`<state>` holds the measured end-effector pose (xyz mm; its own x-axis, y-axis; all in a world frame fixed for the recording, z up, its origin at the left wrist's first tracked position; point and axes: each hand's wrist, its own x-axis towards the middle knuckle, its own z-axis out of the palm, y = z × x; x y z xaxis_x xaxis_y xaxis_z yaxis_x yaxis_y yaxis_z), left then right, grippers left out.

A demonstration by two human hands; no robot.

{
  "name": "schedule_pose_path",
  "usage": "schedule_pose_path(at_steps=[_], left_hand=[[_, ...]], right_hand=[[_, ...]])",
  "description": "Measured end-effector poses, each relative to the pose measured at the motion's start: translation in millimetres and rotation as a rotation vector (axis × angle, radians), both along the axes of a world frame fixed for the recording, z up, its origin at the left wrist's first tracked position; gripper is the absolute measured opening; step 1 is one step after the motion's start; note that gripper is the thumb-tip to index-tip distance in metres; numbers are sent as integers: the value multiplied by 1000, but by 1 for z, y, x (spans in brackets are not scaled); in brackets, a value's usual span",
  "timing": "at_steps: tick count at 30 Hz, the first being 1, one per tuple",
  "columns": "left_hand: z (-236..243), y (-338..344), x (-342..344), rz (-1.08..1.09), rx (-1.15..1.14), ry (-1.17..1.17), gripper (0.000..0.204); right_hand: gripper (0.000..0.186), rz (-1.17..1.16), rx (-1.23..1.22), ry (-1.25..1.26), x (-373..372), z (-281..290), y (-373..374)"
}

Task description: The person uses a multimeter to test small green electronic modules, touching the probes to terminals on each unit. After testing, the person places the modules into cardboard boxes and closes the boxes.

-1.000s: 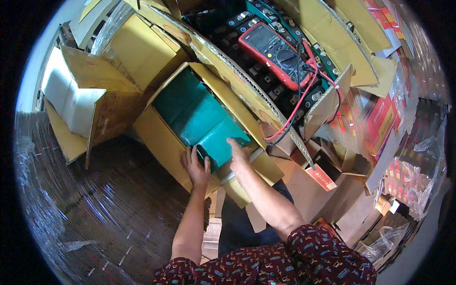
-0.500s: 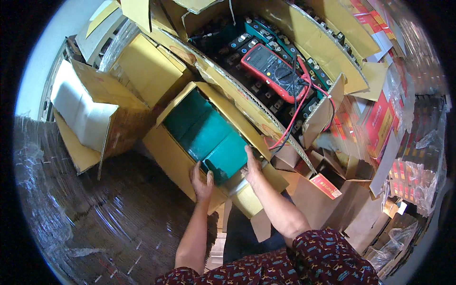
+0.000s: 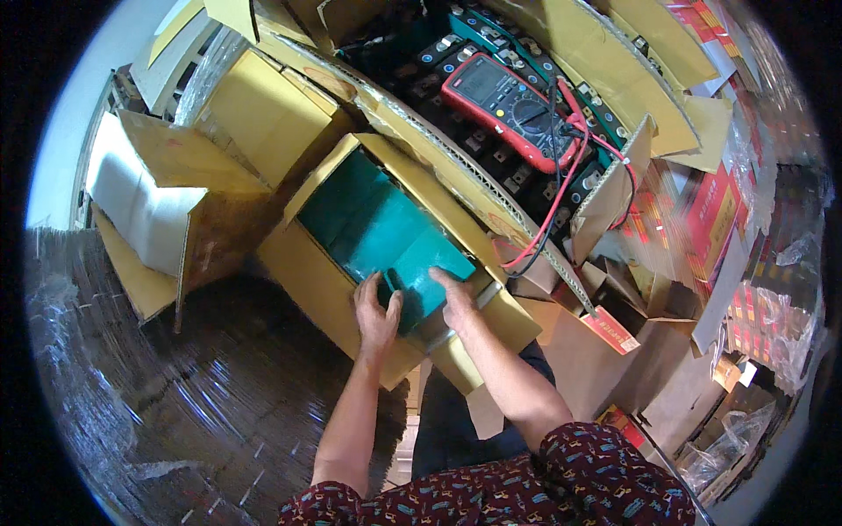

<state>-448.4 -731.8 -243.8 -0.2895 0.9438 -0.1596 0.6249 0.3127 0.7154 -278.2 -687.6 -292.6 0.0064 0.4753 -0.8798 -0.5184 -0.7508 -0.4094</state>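
An oblong tan cardboard box stands open and slanted before me, with smooth green blocks packed inside. At the near end of the box, my left hand touches the nearest green block at its left edge, fingers and thumb apart. My right hand is on the other side of that same block, a digit stretched over its top; its lower fingers are partly hidden. Beyond, a red-and-grey multimeter rests on dark terminal-topped batteries in a larger carton.
Red and black test leads trail over the large carton's near edge. Open cartons stand at left, beside a stack wrapped in clear film. Red-printed flat cardboard and an open brown carton are at right.
Both hands have shifted inward from the nearest green block's outer edges, the right one now reaching over its top. The view has moved slightly; the multimeter stays on the batteries.
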Motion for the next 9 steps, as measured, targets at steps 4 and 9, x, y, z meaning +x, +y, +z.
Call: schedule_pose_path(at_steps=[4,9], left_hand=[[8,31,-6,-134,-77,-132,74],[15,55,-18,-378,-267,-412,114]], right_hand=[[57,-68,61,137,10,-12,-2],[83,82,425,29,17,35,-21]])
